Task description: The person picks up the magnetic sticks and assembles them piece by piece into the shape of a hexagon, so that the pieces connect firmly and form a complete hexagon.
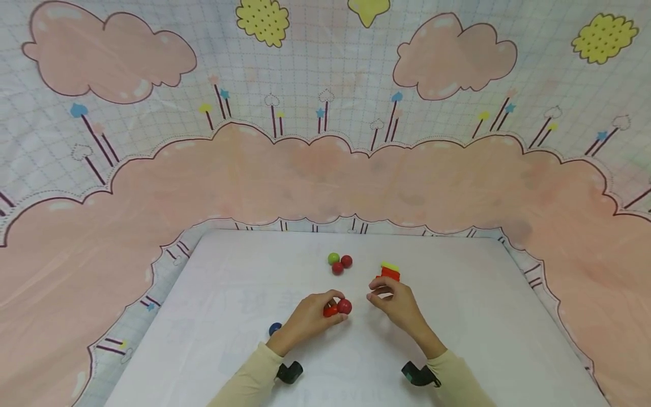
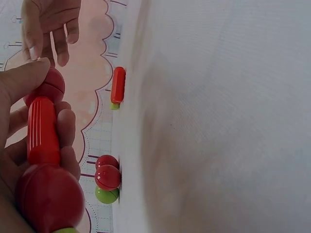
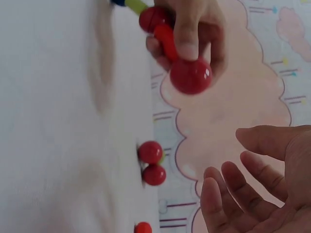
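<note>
My left hand [image 1: 307, 317] holds a joined chain of toy balls and rods. In the left wrist view, an orange-red ribbed rod [image 2: 43, 131] links a red ball [image 2: 50, 199] with another red ball under my thumb. A green rod [image 3: 136, 6] leads on from the chain to a blue ball [image 1: 275, 329], partly hidden behind the left wrist in the head view. My right hand [image 1: 399, 305] holds nothing, its fingers apart and loosely bent. Just beyond its fingertips lie orange-red rods [image 1: 390, 273] and a yellow-green rod [image 1: 390, 265].
On the white tabletop [image 1: 244, 271], a green ball [image 1: 333, 258] and two red balls [image 1: 346, 261] sit clustered beyond the hands. Behind the table hangs a cloth [image 1: 315, 175] printed with clouds. A dark wrist camera [image 1: 290, 373] is on each arm.
</note>
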{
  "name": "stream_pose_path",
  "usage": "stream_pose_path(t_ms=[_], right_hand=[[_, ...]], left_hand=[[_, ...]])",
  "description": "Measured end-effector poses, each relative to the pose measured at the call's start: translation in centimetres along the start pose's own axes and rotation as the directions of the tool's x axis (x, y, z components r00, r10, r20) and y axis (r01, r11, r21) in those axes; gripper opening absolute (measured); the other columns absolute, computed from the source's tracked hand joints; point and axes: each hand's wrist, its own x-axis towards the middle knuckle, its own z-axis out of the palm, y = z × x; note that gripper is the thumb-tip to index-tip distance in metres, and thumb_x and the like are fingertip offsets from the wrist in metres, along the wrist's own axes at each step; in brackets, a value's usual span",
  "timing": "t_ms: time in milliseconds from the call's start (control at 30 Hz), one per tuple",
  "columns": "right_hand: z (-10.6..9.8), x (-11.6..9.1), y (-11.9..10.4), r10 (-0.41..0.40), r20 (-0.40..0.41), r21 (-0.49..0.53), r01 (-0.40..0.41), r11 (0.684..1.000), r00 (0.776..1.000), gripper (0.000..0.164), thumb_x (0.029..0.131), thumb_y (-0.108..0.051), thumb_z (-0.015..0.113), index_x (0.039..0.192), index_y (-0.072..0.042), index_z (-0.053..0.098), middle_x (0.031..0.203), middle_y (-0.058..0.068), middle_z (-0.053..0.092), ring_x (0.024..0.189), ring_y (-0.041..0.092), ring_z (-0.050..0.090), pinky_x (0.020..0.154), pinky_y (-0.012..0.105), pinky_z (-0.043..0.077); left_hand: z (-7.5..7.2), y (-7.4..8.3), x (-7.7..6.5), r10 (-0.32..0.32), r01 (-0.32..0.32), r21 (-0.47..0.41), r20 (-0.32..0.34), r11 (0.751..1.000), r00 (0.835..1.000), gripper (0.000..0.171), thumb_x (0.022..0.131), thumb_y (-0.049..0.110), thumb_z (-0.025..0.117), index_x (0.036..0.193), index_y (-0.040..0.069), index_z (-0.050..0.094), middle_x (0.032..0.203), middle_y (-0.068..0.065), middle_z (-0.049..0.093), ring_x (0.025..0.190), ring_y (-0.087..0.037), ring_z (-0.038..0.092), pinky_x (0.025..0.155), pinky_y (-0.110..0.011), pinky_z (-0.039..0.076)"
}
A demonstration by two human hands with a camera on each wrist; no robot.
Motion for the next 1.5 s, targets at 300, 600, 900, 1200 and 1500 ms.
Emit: stream_pose_path(t_ms=[300,600,900,1200,1500], right_hand=[[-1.1,0.9,1.9,0.039,-0.059,-0.054,-0.043,0.998,0.997,0.025,0.085,-0.013,0.076,0.107,-0.007,0.068,0.107,0.010,0.070,0.100,0.024,0.065,0.081,0.030,0.055],[-1.6,1.8,4.4,0.065,-0.123,-0.066,-0.073,0.995,0.990,0.024,0.084,-0.012,0.076,0.105,-0.007,0.067,0.109,0.014,0.069,0.098,0.029,0.067,0.066,0.026,0.053],[-1.6,2.5,6.0,0.121,-0.136,-0.089,-0.133,0.987,0.983,0.028,0.084,-0.013,0.075,0.111,-0.005,0.068,0.107,0.014,0.068,0.097,0.029,0.068,0.072,0.030,0.054],[-1.2,3.5,7.0,0.155,-0.115,-0.142,-0.171,0.975,0.981,0.031,0.082,-0.012,0.076,0.110,-0.003,0.068,0.093,0.010,0.065,0.082,0.019,0.059,0.068,0.025,0.044],[-0.8,3.7,7.0,0.181,-0.116,-0.186,-0.200,0.962,0.977,0.027,0.081,-0.012,0.074,0.105,-0.003,0.069,0.081,0.004,0.059,0.072,0.016,0.050,0.064,0.026,0.038]], left_hand=[[0.0,-0.5,-0.2,-0.026,0.026,-0.036,0.009,0.999,1.000,0.040,0.088,0.041,0.072,0.123,0.024,0.060,0.098,0.004,0.070,0.087,-0.007,0.059,0.077,-0.025,0.050],[0.0,-0.6,-0.2,-0.021,0.023,-0.075,0.021,0.997,1.000,0.040,0.091,0.039,0.069,0.126,0.022,0.058,0.098,0.004,0.069,0.085,-0.006,0.057,0.076,-0.023,0.050],[-0.3,-0.4,-0.2,-0.034,0.037,-0.066,0.042,0.997,0.999,0.046,0.090,0.046,0.068,0.129,0.022,0.059,0.112,0.003,0.070,0.098,-0.011,0.061,0.086,-0.029,0.053],[-0.2,-0.6,-0.1,-0.026,0.029,-0.053,0.050,0.998,0.998,0.044,0.090,0.045,0.068,0.127,0.022,0.060,0.111,0.003,0.070,0.098,-0.010,0.061,0.085,-0.029,0.053],[-0.2,-0.7,-0.2,-0.037,0.040,-0.065,0.057,0.997,0.998,0.044,0.090,0.046,0.067,0.127,0.023,0.060,0.110,0.004,0.070,0.096,-0.009,0.060,0.085,-0.028,0.052]])
